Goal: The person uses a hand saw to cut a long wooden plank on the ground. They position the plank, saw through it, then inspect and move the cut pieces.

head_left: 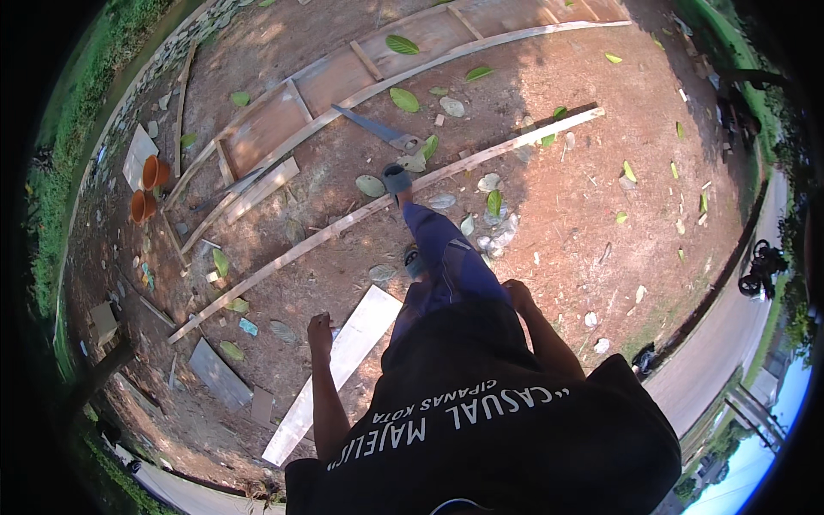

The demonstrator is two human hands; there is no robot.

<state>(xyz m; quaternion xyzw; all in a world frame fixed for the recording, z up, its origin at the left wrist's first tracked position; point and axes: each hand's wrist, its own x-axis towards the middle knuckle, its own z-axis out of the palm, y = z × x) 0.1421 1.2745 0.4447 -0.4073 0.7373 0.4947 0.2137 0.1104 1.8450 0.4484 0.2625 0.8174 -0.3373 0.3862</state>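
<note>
The long wooden frame [333, 83] spans the far side of the dirt ground [601, 189], with plywood between its crosspieces. A long wooden strip [300, 247] runs slantwise nearer in; the leading foot [396, 179] is right at it (resting on it or just over it, I cannot tell), so a caught toe could cause a stumble. The pale board [339, 378] lies on the ground to the person's left, beside the left hand in this view; a careless sidestep could land on its edge. The handsaw [373, 127] lies uncovered just beyond that foot, handle end nearest, and a forward stumble could bring skin against its blade. Two orange buckets [156, 172] sit close together at far left; their contents are too small to make out. Crumpled clear plastic [500, 233], perhaps a bag, shows no readable contents. The left hand [319, 333] hangs with fingers curled, but whether it pinches anything is unclear; the right hand [518, 296], partly hidden beside the thigh, I cannot tell either
</note>
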